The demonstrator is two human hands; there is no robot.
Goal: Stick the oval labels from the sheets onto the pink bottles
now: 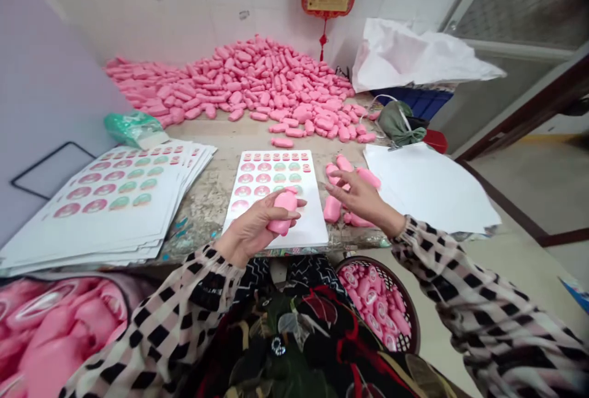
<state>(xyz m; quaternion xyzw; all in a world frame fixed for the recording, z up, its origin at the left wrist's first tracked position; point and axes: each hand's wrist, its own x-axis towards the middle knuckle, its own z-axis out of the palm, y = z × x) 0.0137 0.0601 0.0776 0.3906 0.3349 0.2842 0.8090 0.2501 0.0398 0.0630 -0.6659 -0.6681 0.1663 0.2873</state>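
I have a pink bottle [284, 203] just below the frame's centre, grasped by the thumb and fingers of my left hand [248, 229] — a sticker sheet [313, 223] lies beneath. Right of centre, my right hand [361, 197] hovers over loose bottles [332, 209], fingers spread; I can't tell whether they touch. A pink heap [267, 79] fills the upper middle — a basket [415, 324] holds more, lower right.
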